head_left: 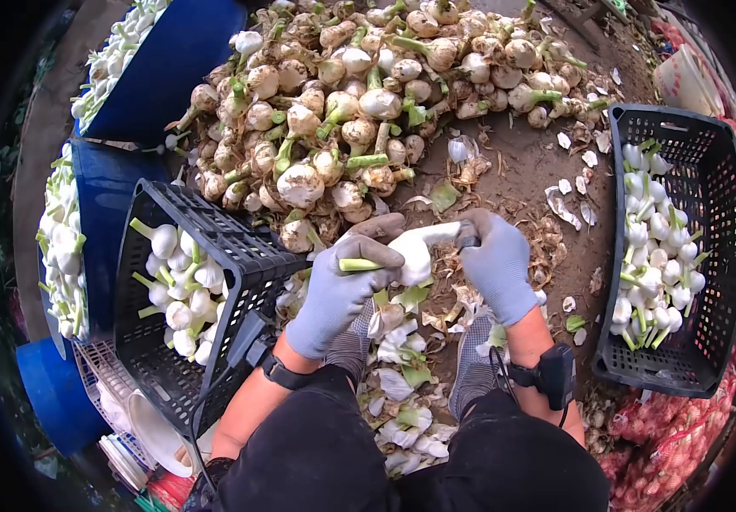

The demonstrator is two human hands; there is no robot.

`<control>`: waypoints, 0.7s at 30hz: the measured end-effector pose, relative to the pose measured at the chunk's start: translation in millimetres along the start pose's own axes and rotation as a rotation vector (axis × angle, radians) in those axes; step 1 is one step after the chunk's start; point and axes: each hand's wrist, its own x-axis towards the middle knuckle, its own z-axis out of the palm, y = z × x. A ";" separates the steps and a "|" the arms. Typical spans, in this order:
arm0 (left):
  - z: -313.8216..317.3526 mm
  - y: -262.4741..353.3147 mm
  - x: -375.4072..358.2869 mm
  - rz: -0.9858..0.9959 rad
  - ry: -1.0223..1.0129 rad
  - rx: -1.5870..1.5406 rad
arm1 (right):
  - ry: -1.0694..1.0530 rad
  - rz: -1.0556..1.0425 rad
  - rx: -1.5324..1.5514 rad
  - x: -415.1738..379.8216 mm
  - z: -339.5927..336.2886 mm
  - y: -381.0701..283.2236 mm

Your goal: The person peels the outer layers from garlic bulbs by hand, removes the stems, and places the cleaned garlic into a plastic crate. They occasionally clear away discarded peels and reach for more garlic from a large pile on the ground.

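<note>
Between my two gloved hands is a peeled white garlic bulb [413, 258], its pale stem pointing right. My left hand [338, 286], in a grey glove with dirty fingertips, is closed around the bulb's left side. A cut green stem [359, 264] also pokes out between its thumb and fingers; what it belongs to is hidden in the palm. My right hand [497, 264] pinches the far end of the bulb's stem with dark fingertips. Just beyond the hands lies a heap of unpeeled garlic [299, 183] with soil and roots on it.
Black crates of peeled garlic stand left [214, 224] and right [730, 247]. Blue containers [163, 64] with more garlic are at the far left. Loose peelings [398, 384] cover the ground between my shoes. Red net sacks [675, 435] lie at the lower right.
</note>
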 end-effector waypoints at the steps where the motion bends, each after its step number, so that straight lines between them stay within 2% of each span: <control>1: -4.3 0.7 -2.8 -0.065 -0.015 -0.157 | -0.010 0.115 -0.033 0.0 -1.5 11.5; 2: -8.1 0.8 -4.6 -0.126 -0.027 -0.312 | -0.018 0.226 -0.064 1.9 -1.5 18.7; 3: -7.0 -4.2 -5.1 -0.157 0.005 -0.541 | -0.019 0.219 -0.061 -1.0 -0.7 20.7; 4: -8.4 -5.3 -6.8 -0.156 0.010 -0.539 | -0.039 0.207 -0.065 -9.2 0.3 21.3; 6: -10.7 -0.1 -8.7 -0.174 0.072 -0.809 | -0.060 0.192 -0.065 -13.7 1.1 28.0; 7: -15.6 7.1 -6.4 -0.157 0.114 -0.856 | -0.084 0.258 -0.179 -13.0 -0.2 34.7; 9: -39.7 36.0 -10.8 0.049 0.108 -0.851 | -0.159 0.380 -0.329 -7.7 -1.8 54.0; 10: -48.9 62.4 -15.1 0.130 0.161 -0.737 | -0.156 0.373 -0.323 -5.2 -2.2 53.7; 11: -55.4 86.6 -22.2 0.232 0.310 -0.556 | -0.181 0.347 -0.310 -0.8 -2.4 53.0; 12: -83.9 91.6 -31.5 0.352 0.372 -0.212 | -0.208 0.322 -0.298 3.2 -2.2 51.9; 13: -97.6 104.7 -42.2 0.389 0.462 0.010 | -0.305 0.322 -0.274 15.1 -5.2 34.5; 14: -110.6 114.6 -55.2 0.371 0.664 0.533 | -0.236 0.191 -0.209 25.9 2.3 25.7; 16: -145.5 120.8 -81.2 0.111 0.732 0.903 | -0.079 -0.069 -0.194 53.1 21.8 7.6; 17: -135.3 123.9 -74.2 0.157 0.820 0.989 | 0.006 -0.198 -0.249 68.2 35.7 -0.9; 18: -118.7 125.1 -66.6 0.202 0.913 1.072 | -0.007 -0.206 -0.311 81.3 56.7 -4.1; 20: -92.8 123.1 -54.8 0.366 0.683 0.719 | -0.153 -0.223 -0.368 94.3 102.4 1.1; 21: -79.7 113.5 -47.4 0.337 0.505 0.491 | -0.146 -0.238 -0.372 95.9 98.9 -1.4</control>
